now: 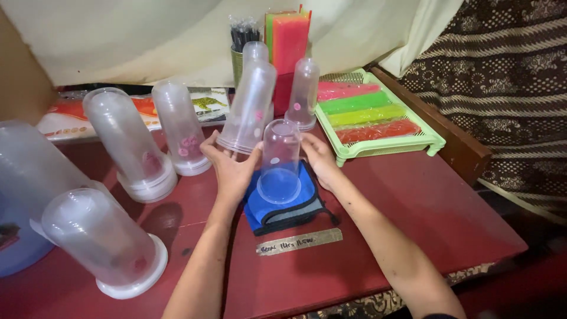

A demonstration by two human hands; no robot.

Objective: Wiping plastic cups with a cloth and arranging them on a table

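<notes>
A big translucent tub (23, 195) sits at the far left edge of the red table (425, 207). In front of it a stack of clear cups (103, 242) stands mouth down, and two more stacks (127, 145) (179, 127) stand behind, near a printed packet (207, 103) against the wall.

The left hand (229, 165) is spread open, fingers curled up around the rim of a tilted cup stack (251, 103) that leans toward the back; it cradles the stack's lower end rather than clamping it. Just beside it, between both hands, a single cup (279, 162) stands mouth down on a blue cloth (283, 207), which lies near the middle of the table. The right hand (319, 159) touches the cup's right side with fingers loosely bent; whether it truly grips the cup I cannot tell. A taped label (299, 241) lies in front of the cloth.

Behind stand a short stack (303, 94), a tin of black straws (243, 35) and upright coloured sheets (288, 41). To the right a green tray (384, 145) holds pink, green, yellow and red strips (366, 112).
</notes>
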